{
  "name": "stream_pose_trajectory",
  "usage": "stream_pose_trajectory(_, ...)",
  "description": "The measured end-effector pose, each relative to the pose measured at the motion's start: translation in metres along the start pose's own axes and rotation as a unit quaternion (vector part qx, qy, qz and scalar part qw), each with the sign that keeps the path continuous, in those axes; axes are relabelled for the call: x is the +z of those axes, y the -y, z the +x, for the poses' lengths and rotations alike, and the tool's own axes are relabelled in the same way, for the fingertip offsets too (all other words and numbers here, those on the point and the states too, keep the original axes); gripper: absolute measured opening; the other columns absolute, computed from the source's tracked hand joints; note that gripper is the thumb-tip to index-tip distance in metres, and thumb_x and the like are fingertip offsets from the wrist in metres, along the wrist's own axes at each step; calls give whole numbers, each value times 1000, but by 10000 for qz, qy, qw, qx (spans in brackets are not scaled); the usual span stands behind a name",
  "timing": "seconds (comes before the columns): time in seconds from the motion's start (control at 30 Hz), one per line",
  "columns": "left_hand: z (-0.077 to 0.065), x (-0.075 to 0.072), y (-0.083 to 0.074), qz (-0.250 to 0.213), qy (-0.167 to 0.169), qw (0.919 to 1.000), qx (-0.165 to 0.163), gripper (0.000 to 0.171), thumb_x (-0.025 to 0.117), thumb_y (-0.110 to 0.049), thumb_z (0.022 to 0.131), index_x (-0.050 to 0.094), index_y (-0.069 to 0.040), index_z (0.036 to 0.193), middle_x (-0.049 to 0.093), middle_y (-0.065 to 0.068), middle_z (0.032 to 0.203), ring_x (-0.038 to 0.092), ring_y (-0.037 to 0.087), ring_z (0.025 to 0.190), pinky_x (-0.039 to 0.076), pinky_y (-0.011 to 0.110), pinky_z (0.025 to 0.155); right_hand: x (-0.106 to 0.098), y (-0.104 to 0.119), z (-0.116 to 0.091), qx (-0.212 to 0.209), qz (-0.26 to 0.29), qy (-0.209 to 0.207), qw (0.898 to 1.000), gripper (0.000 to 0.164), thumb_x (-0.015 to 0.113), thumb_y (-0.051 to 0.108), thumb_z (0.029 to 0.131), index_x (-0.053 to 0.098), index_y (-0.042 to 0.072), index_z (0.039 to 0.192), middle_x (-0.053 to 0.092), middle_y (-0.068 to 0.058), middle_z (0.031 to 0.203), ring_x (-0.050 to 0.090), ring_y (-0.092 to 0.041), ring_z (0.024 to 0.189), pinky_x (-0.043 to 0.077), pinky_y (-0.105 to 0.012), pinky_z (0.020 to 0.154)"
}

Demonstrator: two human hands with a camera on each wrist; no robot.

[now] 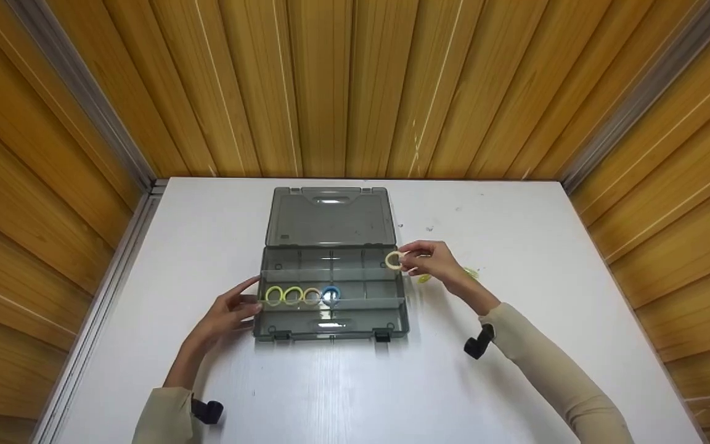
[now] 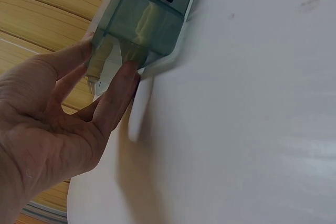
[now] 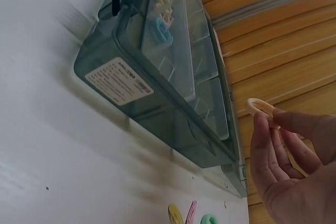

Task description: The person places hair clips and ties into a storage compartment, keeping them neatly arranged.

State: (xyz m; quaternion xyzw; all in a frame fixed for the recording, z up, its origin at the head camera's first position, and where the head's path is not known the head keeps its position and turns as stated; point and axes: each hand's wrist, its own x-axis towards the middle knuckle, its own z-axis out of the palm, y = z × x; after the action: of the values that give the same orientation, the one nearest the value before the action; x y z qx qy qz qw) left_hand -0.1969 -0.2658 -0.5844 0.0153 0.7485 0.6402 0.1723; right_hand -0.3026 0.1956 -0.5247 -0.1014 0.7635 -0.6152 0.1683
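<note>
My right hand (image 1: pixel 430 262) pinches a pale orange hair tie (image 1: pixel 392 260) between thumb and fingertips, above the right side of a grey see-through storage box (image 1: pixel 330 322). The same hair tie (image 3: pixel 258 106) shows edge-on in the right wrist view. My left hand (image 1: pixel 224 314) touches the box's left side with extended fingers; the left wrist view shows the fingertips (image 2: pixel 130 69) against its end wall. Inside the middle row, a yellow hair tie (image 1: pixel 273 295), a second yellow one (image 1: pixel 293 295), a pale orange one (image 1: pixel 312 296) and a blue one (image 1: pixel 331 295) stand side by side.
The box's lid (image 1: pixel 330 217) lies open toward the back wall. Partly behind my right hand are loose yellow hair ties (image 1: pixel 424 279); the right wrist view also shows pink (image 3: pixel 191 212) and green ones (image 3: pixel 209 219). Wood-patterned panels (image 1: pixel 324 86) border the white table (image 1: pixel 324 394).
</note>
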Motion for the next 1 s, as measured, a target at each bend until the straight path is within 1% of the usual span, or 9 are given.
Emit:
stream_pose_trajectory(0.17,1,1,1,-17,31,10000,40,73,68,-17,100,30,-13,162,51,32,140,63,29,117,57,45,99,13,2,-2,-6,-410,94,9991,34,76,13,92,70,-5,120,75,5,92,74,-15,85,61,-24,72)
stream_pose_trajectory(0.33,1,2,2,2,27,10000,65,73,68,-17,99,30,-13,162,50,32,140,63,30,118,57,47,100,25,1,-1,35,-466,307,9984,33,77,14,92,71,-4,119,75,7,92,73,-14,86,61,-27,76)
stream_pose_trajectory(0.53,0,2,1,64,6,9999,126,73,69,-17,99,31,-13,161,51,33,140,63,29,117,57,48,100,37,0,0,59,-337,501,9982,33,78,10,90,70,-8,118,76,3,90,73,-13,79,63,-29,75)
stream_pose_trajectory(0.67,2,3,0,-48,-6,10000,39,73,69,-16,99,31,-14,162,51,32,140,64,28,115,57,48,100,45,-1,2,7,-350,605,9976,34,77,8,91,68,-10,118,76,-8,94,74,-15,80,64,-32,77)
stream_pose_trajectory(0.7,2,3,0,-61,-14,10000,16,74,69,-15,98,31,-15,162,51,32,140,64,27,115,57,47,99,47,-1,2,-42,-408,610,9973,33,76,7,91,68,-10,118,76,-13,96,74,-15,81,64,-32,77)
stream_pose_trajectory(0.77,2,3,-1,-123,-20,9999,-39,74,69,-15,98,31,-15,162,51,32,139,65,27,113,57,47,98,52,-2,1,-222,-581,613,9962,32,76,6,91,69,-10,117,75,-22,100,74,-15,82,63,-28,75)
stream_pose_trajectory(0.83,2,3,-1,-95,-9,10000,-10,74,69,-14,98,31,-14,161,52,32,139,65,26,113,58,45,97,59,1,-2,-431,-909,602,9931,29,75,3,90,69,-12,114,73,-29,102,74,-21,84,62,-23,72)
stream_pose_trajectory(0.93,2,2,1,-48,22,10000,56,73,69,-14,98,31,-12,161,52,33,139,65,24,112,58,41,95,70,-2,-1,-681,-1418,531,9861,23,76,3,89,72,-8,109,74,-27,100,73,-18,82,56,-15,66)
stream_pose_trajectory(1.0,2,2,2,-23,42,9999,119,73,68,-14,99,31,-11,161,52,34,139,65,24,113,58,39,95,75,-4,1,-757,-1678,471,9818,19,76,3,89,74,-6,106,75,-24,97,73,-19,80,55,-14,65)
